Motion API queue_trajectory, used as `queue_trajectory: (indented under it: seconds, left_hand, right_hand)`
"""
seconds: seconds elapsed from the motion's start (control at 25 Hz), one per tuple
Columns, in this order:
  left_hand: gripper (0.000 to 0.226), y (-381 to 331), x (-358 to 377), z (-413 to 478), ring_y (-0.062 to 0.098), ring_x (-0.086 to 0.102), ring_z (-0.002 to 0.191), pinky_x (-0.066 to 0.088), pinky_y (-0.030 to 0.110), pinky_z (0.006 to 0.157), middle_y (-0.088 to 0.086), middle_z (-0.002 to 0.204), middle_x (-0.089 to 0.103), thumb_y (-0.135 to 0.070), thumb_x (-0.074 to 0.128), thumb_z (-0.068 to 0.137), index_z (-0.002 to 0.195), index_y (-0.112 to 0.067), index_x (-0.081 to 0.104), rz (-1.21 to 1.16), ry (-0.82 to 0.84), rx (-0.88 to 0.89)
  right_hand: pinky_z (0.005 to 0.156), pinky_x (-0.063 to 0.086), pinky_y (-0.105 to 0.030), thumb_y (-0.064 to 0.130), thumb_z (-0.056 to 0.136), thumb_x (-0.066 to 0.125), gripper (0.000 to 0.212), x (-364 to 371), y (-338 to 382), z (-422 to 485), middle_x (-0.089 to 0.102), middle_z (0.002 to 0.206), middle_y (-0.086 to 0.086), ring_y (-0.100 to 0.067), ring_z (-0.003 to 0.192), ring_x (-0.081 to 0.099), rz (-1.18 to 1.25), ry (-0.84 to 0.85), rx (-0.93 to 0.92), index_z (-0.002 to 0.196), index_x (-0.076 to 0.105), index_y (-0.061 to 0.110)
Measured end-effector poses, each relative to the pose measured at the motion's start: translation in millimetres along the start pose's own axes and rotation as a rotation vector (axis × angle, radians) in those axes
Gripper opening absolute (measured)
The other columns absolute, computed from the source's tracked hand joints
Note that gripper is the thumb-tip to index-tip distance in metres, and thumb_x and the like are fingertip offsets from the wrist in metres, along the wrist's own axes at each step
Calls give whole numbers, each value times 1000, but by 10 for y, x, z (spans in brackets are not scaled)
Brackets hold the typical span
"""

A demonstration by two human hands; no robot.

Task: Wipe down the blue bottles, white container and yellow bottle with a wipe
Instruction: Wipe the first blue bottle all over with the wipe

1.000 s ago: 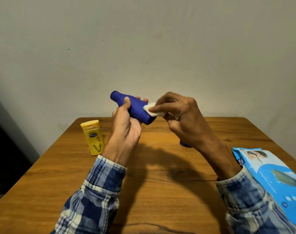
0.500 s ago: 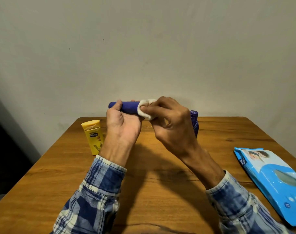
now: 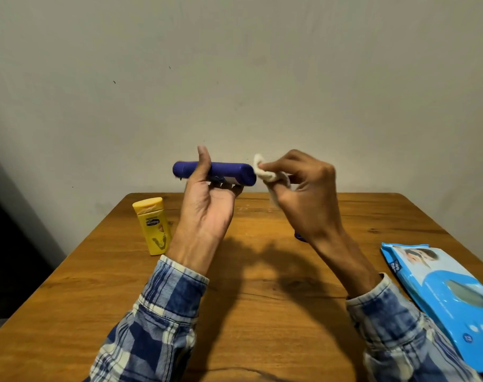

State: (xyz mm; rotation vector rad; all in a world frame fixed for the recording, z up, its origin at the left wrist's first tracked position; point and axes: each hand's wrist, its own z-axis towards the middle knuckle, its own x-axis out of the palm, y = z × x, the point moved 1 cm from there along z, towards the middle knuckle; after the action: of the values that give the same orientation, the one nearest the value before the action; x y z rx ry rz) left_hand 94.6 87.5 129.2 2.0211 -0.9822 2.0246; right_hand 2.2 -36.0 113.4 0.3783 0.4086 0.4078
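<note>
A dark blue cylindrical plastic bottle (image 3: 221,173) is held horizontal, gripped mid-body by the left hand (image 3: 207,208); at its right end, a crumpled white wipe (image 3: 265,172) is pinched by the right hand (image 3: 303,194).

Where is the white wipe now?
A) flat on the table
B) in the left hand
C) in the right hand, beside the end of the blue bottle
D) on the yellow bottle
C: the right hand pinches the wipe at the right end of the blue bottle, which the left hand holds level.
</note>
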Motion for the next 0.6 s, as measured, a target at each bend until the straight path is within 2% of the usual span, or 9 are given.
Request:
queue_trajectory:
  seconds: [0.08,0.16,0.24,0.28,0.36,0.4,0.6]
  left_hand:
    - [54,45,-10,-4,34,63,114,52,57,103,19,131,58,-22,80,84,127,-5,51,41,-11,28]
    - [80,37,-53,31,38,66,116,55,58,99,23,133,61,-24,89,65,133,-2,51,93,-40,80]
    - [102,3,-89,36,36,71,109,63,52,84,19,128,66,-27,97,50,137,-1,50,154,-49,121]
    - [109,-8,-98,26,33,73,102,64,47,75,16,118,69,-29,99,47,140,-2,49,182,-40,146]
    - [103,-12,-109,-11,32,75,90,63,46,69,14,100,72,-30,96,53,142,-7,48,233,-57,240]
    - [94,-7,-108,-29,32,76,89,64,48,71,15,99,73,-29,93,60,141,-9,48,254,-69,281]
    - [54,-12,-78,-26,39,76,98,59,61,89,21,123,71,-26,72,94,140,-13,47,322,11,242]
  right_hand:
    - [67,59,-27,11,88,77,17,-63,37,17,73,96,-2,-10,87,68,101,-44,30,105,77,10]
    - [71,58,-22,7,88,76,19,-50,155,24,72,98,-5,-12,90,67,176,-20,-33,107,77,7]
    - [76,57,-24,-1,85,74,23,28,244,-21,70,102,-9,-16,94,66,133,73,-146,107,76,5]
    - [78,58,-26,-4,83,72,25,65,259,-50,69,104,-10,-19,97,66,67,117,-217,107,76,4]
    - [81,59,-33,-4,82,69,28,87,230,-70,68,110,-13,-26,104,64,-37,168,-303,108,76,3]
    - [82,60,-36,-3,82,68,27,81,218,-63,68,112,-14,-27,106,64,-59,178,-304,108,75,3]
    - [79,60,-37,2,78,76,24,100,286,-85,69,110,-17,-33,105,65,-260,313,-487,102,76,4]
